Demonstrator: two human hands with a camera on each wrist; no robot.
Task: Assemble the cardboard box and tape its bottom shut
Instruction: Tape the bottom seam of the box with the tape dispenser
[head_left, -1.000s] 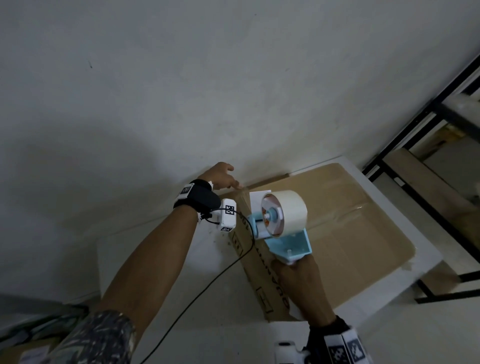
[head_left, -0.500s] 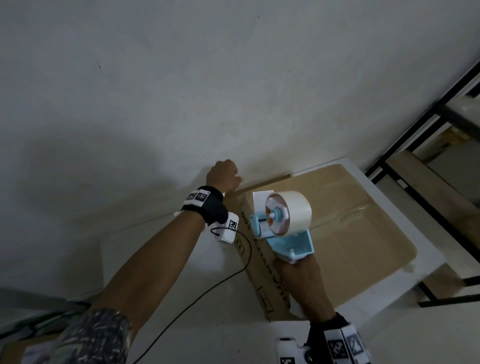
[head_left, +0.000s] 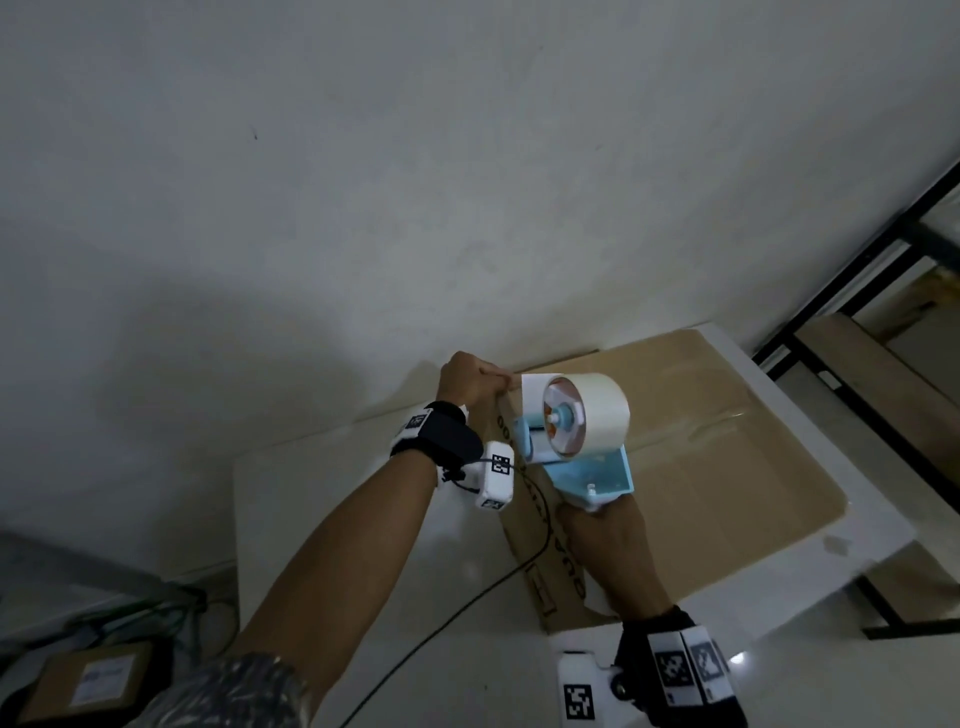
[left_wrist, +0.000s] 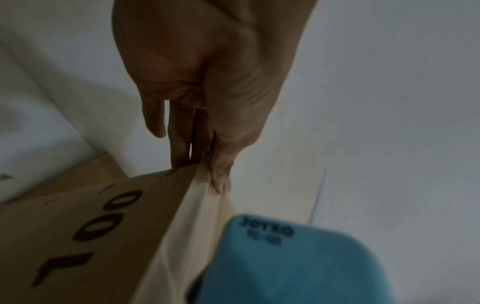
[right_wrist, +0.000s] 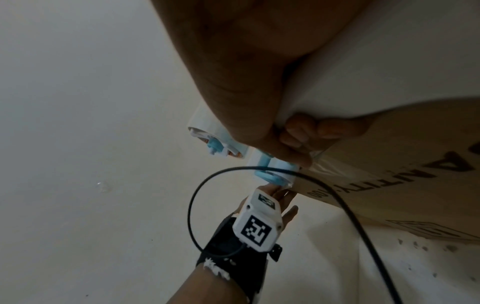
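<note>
- Left hand (head_left: 470, 382) pinching tape end (left_wrist: 207, 197) at cardboard box (head_left: 727, 467) corner, just under fingertips.
- Right hand (head_left: 608, 540) clenched round tape dispenser (head_left: 582, 441) handle.
- Risk: tape wrinkling or peeling if pinch slips during pull.

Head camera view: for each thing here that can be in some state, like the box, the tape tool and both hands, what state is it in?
Cardboard box: assembled, flaps folded shut on top, a tape strip along the seam.
Tape dispenser: lifted at the box's left edge, a full roll mounted.
Tape end: pulled out, pinched at the box's corner.
Left hand: pinching the tape end.
Right hand: gripping the dispenser's handle.
</note>
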